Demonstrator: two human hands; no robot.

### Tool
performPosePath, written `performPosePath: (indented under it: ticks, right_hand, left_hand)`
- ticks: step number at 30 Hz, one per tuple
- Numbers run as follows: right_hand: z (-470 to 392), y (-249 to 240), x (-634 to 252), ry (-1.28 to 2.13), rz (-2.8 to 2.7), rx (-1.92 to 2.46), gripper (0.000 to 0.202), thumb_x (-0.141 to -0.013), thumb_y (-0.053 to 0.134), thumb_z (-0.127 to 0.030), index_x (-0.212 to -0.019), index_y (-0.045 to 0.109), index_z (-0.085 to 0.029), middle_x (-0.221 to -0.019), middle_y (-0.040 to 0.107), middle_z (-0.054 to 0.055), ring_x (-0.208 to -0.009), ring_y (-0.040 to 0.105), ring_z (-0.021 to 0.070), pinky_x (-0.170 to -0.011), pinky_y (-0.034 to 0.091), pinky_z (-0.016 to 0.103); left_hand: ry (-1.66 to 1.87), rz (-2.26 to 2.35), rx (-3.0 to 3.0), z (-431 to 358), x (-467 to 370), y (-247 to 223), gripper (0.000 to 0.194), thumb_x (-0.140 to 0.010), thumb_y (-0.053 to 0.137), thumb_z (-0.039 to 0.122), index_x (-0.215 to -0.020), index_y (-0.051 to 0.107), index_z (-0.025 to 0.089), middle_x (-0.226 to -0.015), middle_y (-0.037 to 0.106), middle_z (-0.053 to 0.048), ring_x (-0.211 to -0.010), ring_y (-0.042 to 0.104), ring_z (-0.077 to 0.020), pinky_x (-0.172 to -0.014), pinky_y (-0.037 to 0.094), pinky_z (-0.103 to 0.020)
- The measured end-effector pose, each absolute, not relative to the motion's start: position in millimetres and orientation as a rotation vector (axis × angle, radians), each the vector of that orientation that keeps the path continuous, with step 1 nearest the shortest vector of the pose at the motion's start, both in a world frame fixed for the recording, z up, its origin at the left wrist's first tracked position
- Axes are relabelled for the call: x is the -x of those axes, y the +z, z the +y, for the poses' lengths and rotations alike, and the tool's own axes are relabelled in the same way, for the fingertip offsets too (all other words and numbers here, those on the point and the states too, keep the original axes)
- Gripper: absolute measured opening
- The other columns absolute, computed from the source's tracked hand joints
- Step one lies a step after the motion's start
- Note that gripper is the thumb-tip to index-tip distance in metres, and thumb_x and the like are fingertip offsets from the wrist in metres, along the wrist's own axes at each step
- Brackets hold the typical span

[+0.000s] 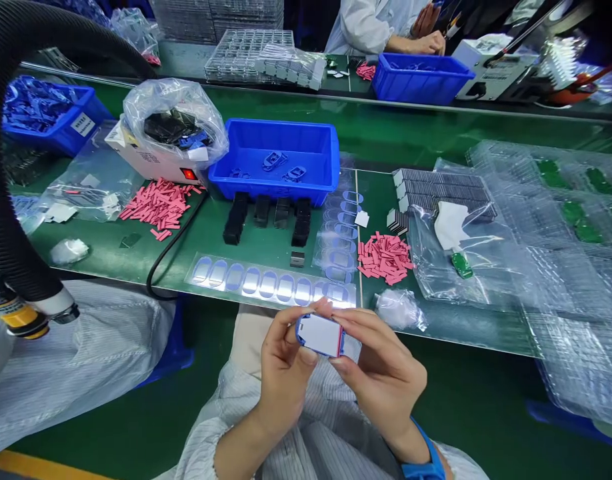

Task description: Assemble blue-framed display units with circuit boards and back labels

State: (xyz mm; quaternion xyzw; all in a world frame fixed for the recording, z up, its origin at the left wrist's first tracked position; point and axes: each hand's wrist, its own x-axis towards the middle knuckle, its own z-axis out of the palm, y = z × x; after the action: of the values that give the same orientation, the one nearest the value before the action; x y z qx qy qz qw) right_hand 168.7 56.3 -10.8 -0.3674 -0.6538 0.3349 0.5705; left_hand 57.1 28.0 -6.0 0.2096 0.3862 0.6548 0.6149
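Observation:
Just in front of the table edge, a small blue plastic casing (pixel 322 335) lies between my two hands. It has a white rectangular face and a thin red strip across its right end. My left hand (pixel 285 363) pinches the casing's left end between thumb and fingers. On the opposite end, my right hand (pixel 383 360) closes round it, thumb below and fingers above. A pale translucent piece (pixel 353 348) shows beside the right end; whether it is attached I cannot tell. Beyond my hands lies a clear strip of oval film stickers (pixel 251 279).
A blue bin (pixel 276 190) with several blue casings stands behind black stacked pieces (pixel 236 219). Pink strips lie in piles left (pixel 159 205) and right (pixel 385 259). Clear trays (pixel 576 300) cover the right side. A black hose (pixel 16 167) arches at left. A co-worker's hand (pixel 431 43) is opposite.

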Motion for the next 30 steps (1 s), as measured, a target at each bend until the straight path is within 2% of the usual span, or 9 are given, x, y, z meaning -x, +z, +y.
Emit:
performPosePath:
  ticks: [3, 6, 8, 11, 14, 18, 25, 27, 30]
  right_hand:
    - [57.5, -13.6, -171.0, 0.789, -1.560, 0.850, 0.032, -0.080, 0.069, -0.021, -0.111, 0.065, -0.025, -0.098, 0.069, 0.007, -0.088, 0.063, 0.0235, -0.076, 0.050, 0.042]
    - [60.2, -14.8, -176.0, 0.774, -1.632, 0.843, 0.033, -0.076, 0.071, -0.016, -0.107, 0.065, -0.024, -0.096, 0.069, 0.007, -0.085, 0.064, 0.0237, -0.074, 0.049, 0.043]
    - [62.2, -14.2, -178.8, 0.741, -1.700, 0.837, 0.034, -0.073, 0.072, -0.015, -0.105, 0.065, -0.023, -0.093, 0.070, 0.006, -0.084, 0.065, 0.0234, -0.073, 0.049, 0.042]
    - [63.9, -12.2, -181.0, 0.711, -1.783, 0.824, 0.032, -0.072, 0.074, -0.015, -0.101, 0.064, -0.022, -0.090, 0.070, 0.005, -0.081, 0.064, 0.0219, -0.072, 0.049, 0.041]
    - [63.2, -10.7, -182.0, 0.710, -1.832, 0.817, 0.031, -0.072, 0.073, -0.015, -0.100, 0.063, -0.021, -0.088, 0.069, 0.005, -0.079, 0.064, 0.0208, -0.071, 0.049, 0.040]
    - [61.5, -10.0, -183.7, 0.724, -1.854, 0.819, 0.029, -0.072, 0.072, -0.014, -0.098, 0.062, -0.021, -0.085, 0.069, 0.004, -0.077, 0.064, 0.0200, -0.070, 0.049, 0.039]
    - [62.1, -11.4, -187.5, 0.705, -1.847, 0.865, 0.027, -0.070, 0.073, -0.015, -0.095, 0.063, -0.021, -0.083, 0.070, 0.003, -0.075, 0.065, 0.0201, -0.068, 0.050, 0.038]
    - [61.5, -12.6, -189.4, 0.689, -1.840, 0.876, 0.025, -0.071, 0.073, -0.016, -0.094, 0.063, -0.021, -0.082, 0.070, 0.004, -0.074, 0.065, 0.0201, -0.066, 0.050, 0.037]
    - [61.4, -13.5, -196.1, 0.679, -1.853, 0.901, 0.025, -0.072, 0.072, -0.015, -0.095, 0.063, -0.021, -0.084, 0.071, 0.004, -0.075, 0.066, 0.0200, -0.067, 0.052, 0.037]
  left_hand:
    - [1.477, 0.979, -0.739, 27.8, -39.7, -9.7, 0.029, -0.079, 0.065, 0.040, -0.107, 0.065, 0.031, -0.120, 0.069, -0.005, -0.122, 0.054, -0.0249, -0.103, 0.040, -0.041]
    - [1.406, 1.117, -1.307, 32.1, -12.1, -7.9, 0.030, -0.086, 0.058, 0.032, -0.115, 0.066, 0.029, -0.128, 0.063, -0.006, -0.132, 0.043, -0.0265, -0.113, 0.022, -0.048]
    - [1.276, 1.154, -1.668, 37.8, 5.5, -3.2, 0.030, -0.082, 0.063, 0.027, -0.112, 0.067, 0.033, -0.125, 0.065, -0.005, -0.128, 0.048, -0.0280, -0.114, 0.014, -0.052]
    - [0.994, 1.090, -1.985, 47.0, 22.6, 5.4, 0.045, -0.074, 0.071, 0.015, -0.111, 0.065, 0.038, -0.120, 0.067, -0.002, -0.117, 0.059, -0.0273, -0.111, 0.024, -0.053]
    - [0.880, 1.009, -1.985, 51.4, 26.7, 10.4, 0.051, -0.071, 0.071, 0.006, -0.111, 0.065, 0.037, -0.117, 0.068, -0.003, -0.112, 0.062, -0.0274, -0.107, 0.034, -0.051]
    - [0.885, 0.944, -1.860, 50.6, 21.4, 10.5, 0.051, -0.070, 0.069, 0.000, -0.109, 0.067, 0.034, -0.116, 0.067, -0.007, -0.109, 0.063, -0.0286, -0.108, 0.030, -0.055]
    - [0.805, 0.940, -1.763, 54.0, 13.3, 10.5, 0.044, -0.072, 0.067, 0.001, -0.105, 0.068, 0.032, -0.116, 0.066, -0.007, -0.112, 0.060, -0.0297, -0.109, 0.016, -0.063]
    - [0.817, 0.922, -1.768, 55.3, 11.0, 9.1, 0.045, -0.073, 0.066, 0.000, -0.106, 0.068, 0.031, -0.116, 0.067, -0.008, -0.111, 0.061, -0.0299, -0.109, 0.019, -0.062]
    - [0.892, 0.892, -1.774, 56.9, 4.5, 4.9, 0.049, -0.071, 0.067, -0.002, -0.108, 0.068, 0.030, -0.114, 0.069, -0.010, -0.107, 0.064, -0.0297, -0.106, 0.033, -0.056]
